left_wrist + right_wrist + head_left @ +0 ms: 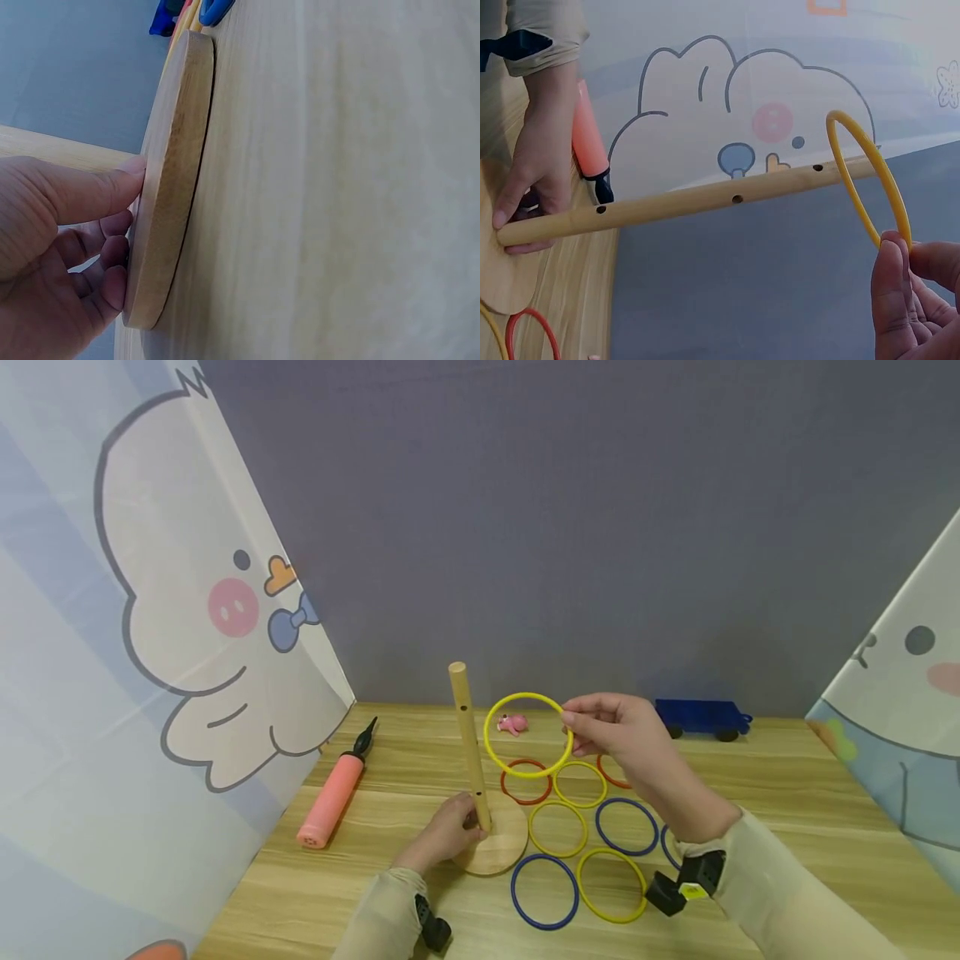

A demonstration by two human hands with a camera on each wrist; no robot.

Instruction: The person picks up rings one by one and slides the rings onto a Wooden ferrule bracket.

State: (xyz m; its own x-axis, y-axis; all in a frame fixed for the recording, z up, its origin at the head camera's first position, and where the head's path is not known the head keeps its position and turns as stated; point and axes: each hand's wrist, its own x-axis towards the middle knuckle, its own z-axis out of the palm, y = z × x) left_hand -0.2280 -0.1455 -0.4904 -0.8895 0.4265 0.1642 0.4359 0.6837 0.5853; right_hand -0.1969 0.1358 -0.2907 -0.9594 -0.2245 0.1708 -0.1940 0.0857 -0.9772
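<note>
My right hand (pixel 630 743) pinches a yellow ring (pixel 527 696) between thumb and fingers, raised above the table and just right of an upright wooden post (pixel 471 743). In the right wrist view the ring (pixel 891 184) appears near the post's top end; I cannot tell whether the post passes through it. Low down, my left hand (pixel 446 833) grips the post's foot, its fingertips touching the round wooden base (pixel 501 856). The left wrist view shows the thumb against the base (pixel 169 202) beside the post (pixel 67 150), the other fingers curled.
Several yellow, red and blue rings lie right of the base, among them a red ring (pixel 502 781) and a blue ring (pixel 546 927). A pink pump (pixel 333 797) lies at left. Near the back wall are a small pink toy (pixel 514 723) and a blue cart (pixel 701 716).
</note>
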